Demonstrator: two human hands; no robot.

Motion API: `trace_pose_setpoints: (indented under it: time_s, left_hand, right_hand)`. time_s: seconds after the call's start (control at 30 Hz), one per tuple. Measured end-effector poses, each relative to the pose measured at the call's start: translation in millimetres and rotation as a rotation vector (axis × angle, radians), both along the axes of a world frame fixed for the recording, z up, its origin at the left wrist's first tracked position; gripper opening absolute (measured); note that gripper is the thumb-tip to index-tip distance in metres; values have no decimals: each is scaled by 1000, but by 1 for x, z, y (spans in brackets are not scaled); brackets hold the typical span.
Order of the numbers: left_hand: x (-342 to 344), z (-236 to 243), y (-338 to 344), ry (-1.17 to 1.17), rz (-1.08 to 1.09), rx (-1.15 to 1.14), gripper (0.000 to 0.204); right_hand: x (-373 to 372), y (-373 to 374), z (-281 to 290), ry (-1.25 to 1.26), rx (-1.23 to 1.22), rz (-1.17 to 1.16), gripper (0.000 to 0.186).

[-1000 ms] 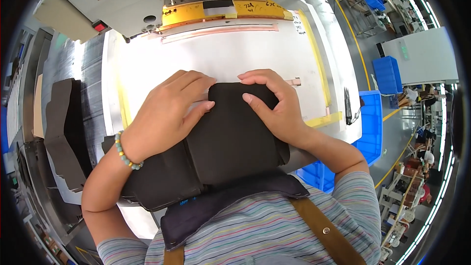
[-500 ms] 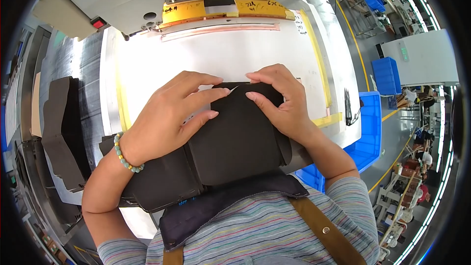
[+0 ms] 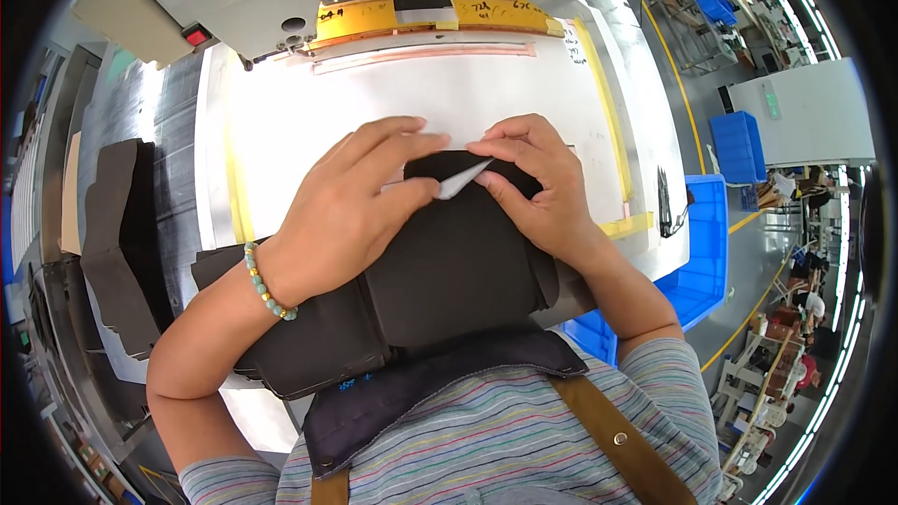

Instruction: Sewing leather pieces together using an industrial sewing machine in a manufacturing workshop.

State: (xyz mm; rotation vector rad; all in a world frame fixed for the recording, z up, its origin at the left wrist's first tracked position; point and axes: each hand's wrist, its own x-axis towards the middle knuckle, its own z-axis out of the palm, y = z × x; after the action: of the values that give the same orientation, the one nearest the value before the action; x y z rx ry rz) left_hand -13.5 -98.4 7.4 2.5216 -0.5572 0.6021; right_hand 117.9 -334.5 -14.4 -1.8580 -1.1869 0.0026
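A dark, smooth panel (image 3: 449,271) of leather-like sheet lies in front of me, its far edge over the white work surface. At that edge a thin whitish strip (image 3: 463,183), like backing paper, stands lifted and folded off the panel. My left hand (image 3: 360,192) holds the strip's near end at the thumb tip; the fingers above are partly spread. My right hand (image 3: 543,178) pinches the panel's far edge between thumb and fingers, right beside the strip's other end. A second dark panel (image 3: 318,332) lies to the left, partly under my left forearm.
Beyond my hands stands a machine head (image 3: 224,0) with a yellow bar (image 3: 374,21). Dark cut pieces (image 3: 117,234) are stacked at the left. Black tweezers (image 3: 666,206) lie at the table's right edge, beside a blue bin (image 3: 706,243).
The whitish strip, earlier just a small tip, is lifted much further. My left hand has shifted right and its thumb has come up to the strip. My right hand stays nearly in place.
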Motion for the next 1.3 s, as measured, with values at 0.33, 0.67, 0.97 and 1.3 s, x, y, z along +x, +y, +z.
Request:
trace_pose_setpoints:
  time_s: [0.33, 0.67, 0.97, 1.3]
  left_hand:
    - [-6, 0, 1, 151, -86, -103, 37]
    - [-11, 3, -2, 264, -99, 65, 57]
    - [26, 15, 3, 221, -55, 257, 53]
    - [121, -47, 34, 225, 14, 360, 65]
  right_hand:
    - [24, -35, 34, 157, 443, 293, 13]
    - [198, -109, 5, 685, -9, -453, 27]
    - [284, 17, -9, 598, -164, -238, 36]
    - [286, 80, -28, 450, -62, -161, 52]
